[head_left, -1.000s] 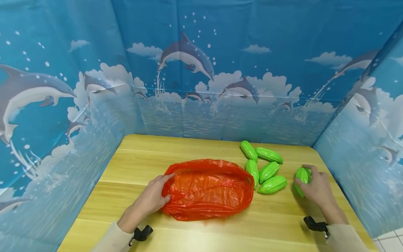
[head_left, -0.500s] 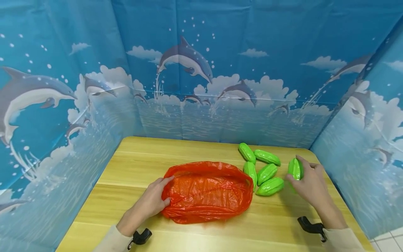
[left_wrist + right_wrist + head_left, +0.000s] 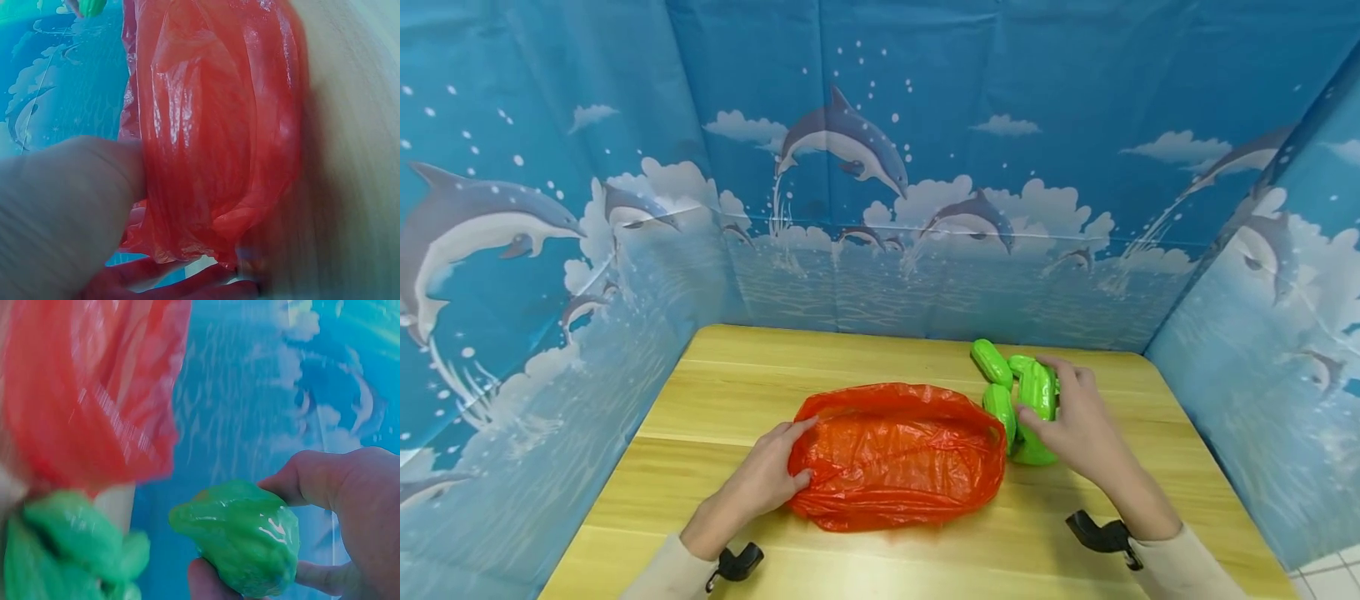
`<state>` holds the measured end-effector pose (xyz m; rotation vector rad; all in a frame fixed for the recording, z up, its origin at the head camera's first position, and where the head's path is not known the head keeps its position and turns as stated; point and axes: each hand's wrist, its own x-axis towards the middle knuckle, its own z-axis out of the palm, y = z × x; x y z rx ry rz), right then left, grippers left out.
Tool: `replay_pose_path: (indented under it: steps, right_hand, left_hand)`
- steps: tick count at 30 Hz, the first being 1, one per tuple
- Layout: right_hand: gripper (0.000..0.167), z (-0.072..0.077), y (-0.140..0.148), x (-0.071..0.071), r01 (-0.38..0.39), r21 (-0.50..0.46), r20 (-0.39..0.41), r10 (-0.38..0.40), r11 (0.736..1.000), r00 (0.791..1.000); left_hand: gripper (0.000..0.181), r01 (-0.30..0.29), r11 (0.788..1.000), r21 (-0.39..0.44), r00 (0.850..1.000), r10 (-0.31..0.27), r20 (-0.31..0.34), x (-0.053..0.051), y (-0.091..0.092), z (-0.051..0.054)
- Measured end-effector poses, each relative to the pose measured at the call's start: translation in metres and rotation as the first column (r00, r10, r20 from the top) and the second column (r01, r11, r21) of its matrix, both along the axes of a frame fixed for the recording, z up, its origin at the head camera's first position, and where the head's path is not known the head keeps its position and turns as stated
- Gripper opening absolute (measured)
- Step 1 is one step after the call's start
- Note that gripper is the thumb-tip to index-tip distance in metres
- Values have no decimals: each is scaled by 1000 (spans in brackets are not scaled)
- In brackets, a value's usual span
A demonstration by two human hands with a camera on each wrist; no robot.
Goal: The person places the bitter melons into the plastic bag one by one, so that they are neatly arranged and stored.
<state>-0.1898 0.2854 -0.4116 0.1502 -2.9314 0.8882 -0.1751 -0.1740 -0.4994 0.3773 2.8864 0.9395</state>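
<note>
An open red plastic bag (image 3: 895, 467) lies mid-table. My left hand (image 3: 760, 471) grips its left rim; in the left wrist view the thumb of that hand (image 3: 69, 206) lies over the bag (image 3: 200, 125) with fingers beneath. My right hand (image 3: 1086, 425) pinches a ribbed green fruit-like piece (image 3: 1037, 390) above the other green pieces (image 3: 990, 362), just right of the bag. The right wrist view shows the held piece (image 3: 240, 534) between thumb and fingers of my right hand (image 3: 369, 506), raised. It partly hides the pieces under it in the head view.
More green pieces (image 3: 75, 531) lie beside the bag (image 3: 94, 394) in the right wrist view. The wooden table (image 3: 700, 400) is bordered by blue dolphin-print curtains (image 3: 865, 283) at the back and both sides.
My right hand has lifted the green piece off the table's right part and carried it left, over the other pieces. My left hand has stayed on the bag's rim.
</note>
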Motion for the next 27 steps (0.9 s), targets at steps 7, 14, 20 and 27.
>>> replay_pose_path:
  steps: [7, 14, 20, 27]
  right_hand:
    - [89, 4, -47, -5, -113, -46, 5, 114, 992, 994]
    - [88, 1, -96, -16, -222, -77, 58, 227, 972, 972]
    - [83, -6, -132, -28, -259, -135, 113, 274, 957, 955]
    - [82, -17, -167, -35, -269, -216, 197, 312, 938, 929]
  left_hand:
    - [86, 7, 1000, 12, 1000, -8, 7, 1, 3, 3]
    - [89, 19, 1000, 13, 1000, -19, 5, 1, 2, 3]
    - [94, 42, 999, 25, 999, -42, 16, 1, 1, 4]
    - [100, 47, 998, 35, 997, -49, 58, 4, -1, 4]
